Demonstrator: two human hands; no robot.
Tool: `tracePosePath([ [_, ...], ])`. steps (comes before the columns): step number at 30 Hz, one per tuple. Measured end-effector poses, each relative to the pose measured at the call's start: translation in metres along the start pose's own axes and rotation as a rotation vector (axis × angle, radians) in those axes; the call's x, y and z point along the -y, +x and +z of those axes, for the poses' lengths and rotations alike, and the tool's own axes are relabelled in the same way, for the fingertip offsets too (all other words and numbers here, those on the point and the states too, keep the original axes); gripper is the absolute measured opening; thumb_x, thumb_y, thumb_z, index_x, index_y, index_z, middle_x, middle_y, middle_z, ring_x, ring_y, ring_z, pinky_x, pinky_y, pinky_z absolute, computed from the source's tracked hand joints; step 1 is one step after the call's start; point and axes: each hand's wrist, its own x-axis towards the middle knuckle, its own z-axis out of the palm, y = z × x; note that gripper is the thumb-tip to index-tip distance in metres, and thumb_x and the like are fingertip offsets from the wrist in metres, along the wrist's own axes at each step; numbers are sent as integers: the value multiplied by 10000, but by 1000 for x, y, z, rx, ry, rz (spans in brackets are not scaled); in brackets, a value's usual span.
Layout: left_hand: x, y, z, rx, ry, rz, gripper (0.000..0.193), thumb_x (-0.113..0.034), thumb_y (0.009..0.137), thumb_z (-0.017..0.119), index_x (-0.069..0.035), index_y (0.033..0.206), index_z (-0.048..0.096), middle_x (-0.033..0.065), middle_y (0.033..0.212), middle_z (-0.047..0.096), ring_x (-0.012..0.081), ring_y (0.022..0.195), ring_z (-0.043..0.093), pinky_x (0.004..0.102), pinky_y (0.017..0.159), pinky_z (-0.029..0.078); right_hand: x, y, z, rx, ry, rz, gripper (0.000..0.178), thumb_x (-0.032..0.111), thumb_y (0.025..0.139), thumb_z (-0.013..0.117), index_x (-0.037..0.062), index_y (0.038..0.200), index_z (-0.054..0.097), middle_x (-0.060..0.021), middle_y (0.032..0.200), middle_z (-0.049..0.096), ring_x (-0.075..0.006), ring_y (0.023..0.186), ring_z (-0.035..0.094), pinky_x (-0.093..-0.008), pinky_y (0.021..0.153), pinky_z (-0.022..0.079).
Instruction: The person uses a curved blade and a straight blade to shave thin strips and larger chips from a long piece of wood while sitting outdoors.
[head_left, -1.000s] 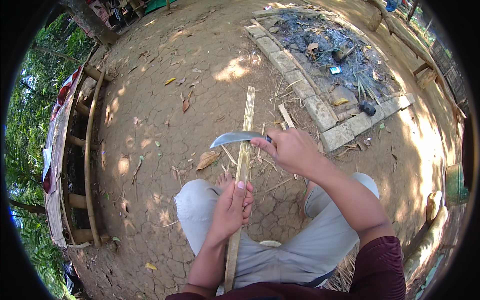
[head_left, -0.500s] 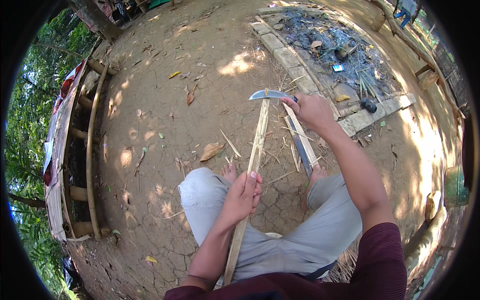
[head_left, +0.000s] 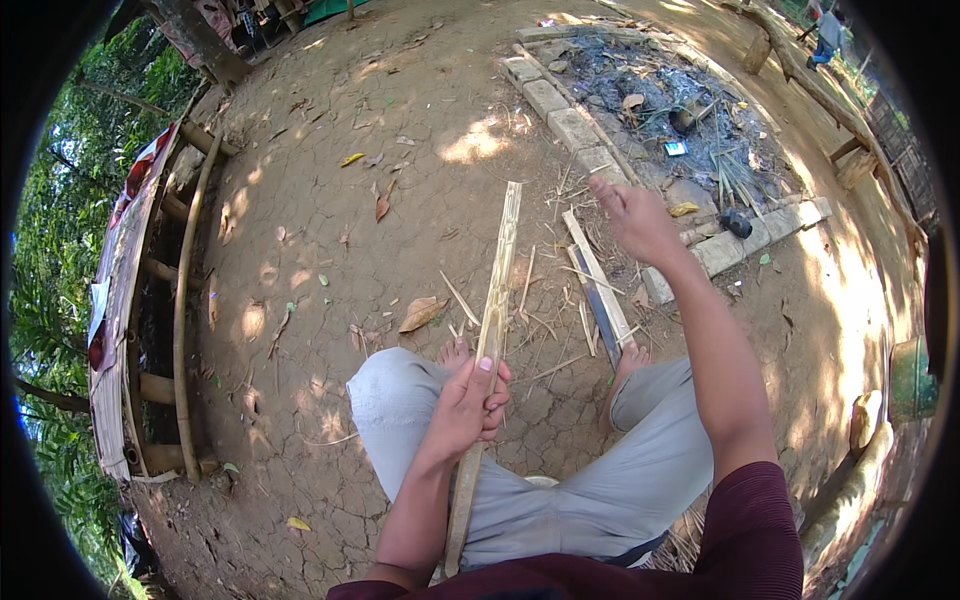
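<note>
My left hand is closed around a long pale wooden strip, gripping it around the middle. The strip slants from my lap up and away, its far end shaved and free. To the right of that end, my right hand is raised, fingers curled into a fist. Half a second ago this fist held a curved-blade knife; the blade does not show now, so it seems turned out of sight. Below the fist, two flat wooden pieces, one with a dark face, lie by my right foot. Thin shavings are scattered around.
A brick-edged fire pit with ash and litter is at the far right. On the left stands a low bamboo bench. Dry leaves dot the cracked earth. Another person is far off at the upper right.
My right hand has moved slightly right and off the strip's far end; the blade that lay across it is out of sight. The strip's far end has swung a little left and nearer.
</note>
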Motion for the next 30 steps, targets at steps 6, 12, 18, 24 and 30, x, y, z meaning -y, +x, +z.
tracePosePath([
  [6, -13, -11, 7, -4, -79, -10, 358, -373, 1084, 334, -59, 1029, 497, 5, 660, 375, 52, 437, 276, 219, 360, 210, 61, -72, 27, 202, -111, -431, 641, 642, 943, 489, 49, 728, 602, -145, 530, 561, -346, 529, 611, -456, 522, 467],
  [12, -13, -12, 4, 35, -118, -35, 383, -430, 1079, 335, -80, 1028, 483, -5, 676, 376, 58, 448, 288, 221, 371, 221, 60, -104, 38, 79, -243, -590, 555, 610, 922, 549, 79, 766, 600, -113, 533, 584, -335, 522, 627, -439, 483, 473],
  [18, 8, -20, 12, 104, -87, -157, 371, -413, 1073, 356, -76, 1004, 493, 5, 639, 373, 59, 420, 262, 225, 358, 202, 20, -37, -6, -87, -141, -237, 677, 659, 955, 434, 47, 736, 620, -170, 545, 585, -378, 555, 636, -472, 524, 494],
  [24, -15, -15, 14, 184, -138, -15, 347, -370, 1088, 328, -66, 1106, 494, 39, 681, 445, 87, 424, 350, 238, 364, 315, 20, -52, 4, -30, 80, -83, 735, 628, 994, 398, -3, 671, 593, -192, 569, 558, -375, 559, 573, -478, 582, 445],
  [30, -19, -1, 1, 0, -127, 112, 316, -330, 1079, 372, -36, 1085, 488, 63, 705, 485, 113, 440, 444, 251, 387, 407, 28, -53, -5, 13, 149, -201, 660, 582, 1004, 423, 7, 704, 543, -178, 612, 579, -341, 540, 554, -445, 547, 425],
])
